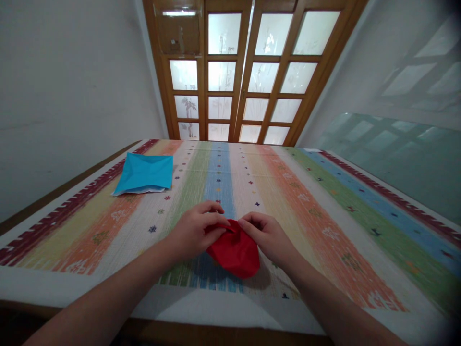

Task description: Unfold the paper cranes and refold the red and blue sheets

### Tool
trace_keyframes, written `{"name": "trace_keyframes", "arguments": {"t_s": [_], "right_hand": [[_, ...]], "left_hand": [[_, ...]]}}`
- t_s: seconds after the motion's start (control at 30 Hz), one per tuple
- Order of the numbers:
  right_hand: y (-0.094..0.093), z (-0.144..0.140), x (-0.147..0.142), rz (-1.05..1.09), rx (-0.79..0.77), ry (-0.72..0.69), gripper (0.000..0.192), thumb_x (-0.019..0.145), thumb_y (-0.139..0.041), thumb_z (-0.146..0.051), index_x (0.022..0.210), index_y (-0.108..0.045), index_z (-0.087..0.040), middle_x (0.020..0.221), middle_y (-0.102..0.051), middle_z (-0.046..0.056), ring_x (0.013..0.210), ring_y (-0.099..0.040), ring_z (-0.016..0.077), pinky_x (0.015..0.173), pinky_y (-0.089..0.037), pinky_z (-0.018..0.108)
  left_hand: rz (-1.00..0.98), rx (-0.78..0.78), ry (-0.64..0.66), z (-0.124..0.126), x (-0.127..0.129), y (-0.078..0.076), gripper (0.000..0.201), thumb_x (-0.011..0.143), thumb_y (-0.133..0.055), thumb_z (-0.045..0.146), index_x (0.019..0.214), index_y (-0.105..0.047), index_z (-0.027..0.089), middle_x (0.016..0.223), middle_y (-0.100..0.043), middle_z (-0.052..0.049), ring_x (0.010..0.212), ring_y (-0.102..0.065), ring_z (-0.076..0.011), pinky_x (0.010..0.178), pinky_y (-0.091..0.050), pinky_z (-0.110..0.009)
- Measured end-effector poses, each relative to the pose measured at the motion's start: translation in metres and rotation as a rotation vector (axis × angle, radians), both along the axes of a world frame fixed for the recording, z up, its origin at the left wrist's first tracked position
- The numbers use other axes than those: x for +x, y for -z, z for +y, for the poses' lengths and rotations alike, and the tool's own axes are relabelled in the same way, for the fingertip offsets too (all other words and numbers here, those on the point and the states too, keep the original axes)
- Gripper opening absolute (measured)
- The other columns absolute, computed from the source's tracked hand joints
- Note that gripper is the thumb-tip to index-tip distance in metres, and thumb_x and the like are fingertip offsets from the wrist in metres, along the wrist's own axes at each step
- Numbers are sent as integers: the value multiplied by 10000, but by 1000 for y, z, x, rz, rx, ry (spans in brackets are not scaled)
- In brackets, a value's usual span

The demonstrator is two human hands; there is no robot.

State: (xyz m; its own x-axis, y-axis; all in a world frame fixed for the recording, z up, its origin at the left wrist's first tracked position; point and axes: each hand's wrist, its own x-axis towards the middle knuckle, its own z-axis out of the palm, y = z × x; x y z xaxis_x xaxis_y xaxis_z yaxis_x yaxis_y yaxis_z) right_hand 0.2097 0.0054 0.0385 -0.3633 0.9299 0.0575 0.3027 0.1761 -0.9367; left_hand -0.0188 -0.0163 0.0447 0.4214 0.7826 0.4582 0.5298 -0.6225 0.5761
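Both hands are working a red paper (235,251) that is lying on the striped cloth (324,202) near the table's front edge, directly in front of the person. The left hand (196,229) is curling over the paper's left upper edge, fingers bent and thumb tucked under, pinching that edge; the right hand (266,235) is meeting it from the other side, fingertips closed narrowly on the same top edge, so the two hands are almost touching at the fold. The paper's lower part is bulging outward in a rounded shape rather than lying flat, which suggests that a fold is being formed and is not yet creased. To do this step well, it seems best to be keeping both pinches close together while lining up the edges, then pressing the bulge down against the cloth before running a finger along the crease; the soft woven surface is likely giving a little, so firm pressure is probably helping. Letting one pinch slip could be skewing the fold. Well apart, at the far left of the table, a blue paper (146,173) is lying flat with a white sheet (144,191) showing under its near edge, untouched by either hand.
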Motion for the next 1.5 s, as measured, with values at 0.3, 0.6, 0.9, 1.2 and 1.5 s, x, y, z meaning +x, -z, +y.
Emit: {"name": "trace_keyframes", "arguments": {"t_s": [0.3, 0.6, 0.9, 1.2, 1.5], "right_hand": [[1, -1, -4, 5, -25, -67, 279, 881, -625, -428, 741, -666, -190, 734, -665, 30, 699, -583, 167, 643, -443, 278], [-2, -3, -2, -65, -235, -172, 199, 835, -662, -337, 927, -702, -164, 740, -656, 30, 573, -553, 130, 490, -408, 227], [3, -4, -5, -49, -210, -146, 237, 884, -538, -341, 812, -697, -181, 634, -605, 4, 510, -488, 123, 476, -373, 235], [3, -1, -2, -40, -183, -137, 224, 836, -518, -287, 775, -705, -178, 639, -603, -1, 549, -488, 131, 516, -370, 247], [2, -1, -2, -67, -166, -145, 204, 797, -495, -280, 689, -644, -194, 598, -542, -13, 537, -457, 130, 510, -346, 251]], "left_hand": [[202, 68, 20, 0, 1, 3, 173, 935, -612, 232, 979, -778, 248, 1102, -701, -74, 1010, -652, -223, 903, -517, -354], [47, -65, -83, 5, 0, -1, 129, 914, -600, 181, 848, -709, 198, 928, -678, -54, 908, -644, -201, 832, -495, -319], [-29, -121, -35, 7, 0, -1, 124, 910, -588, 177, 820, -672, 190, 911, -663, -51, 880, -633, -188, 818, -482, -309], [-12, -75, 39, 4, 1, -4, 129, 922, -578, 191, 834, -672, 192, 947, -658, -65, 907, -634, -188, 869, -500, -333], [-16, 2, 98, 1, -2, -3, 129, 941, -572, 192, 868, -679, 189, 999, -655, -77, 935, -628, -183, 888, -505, -329]]}}
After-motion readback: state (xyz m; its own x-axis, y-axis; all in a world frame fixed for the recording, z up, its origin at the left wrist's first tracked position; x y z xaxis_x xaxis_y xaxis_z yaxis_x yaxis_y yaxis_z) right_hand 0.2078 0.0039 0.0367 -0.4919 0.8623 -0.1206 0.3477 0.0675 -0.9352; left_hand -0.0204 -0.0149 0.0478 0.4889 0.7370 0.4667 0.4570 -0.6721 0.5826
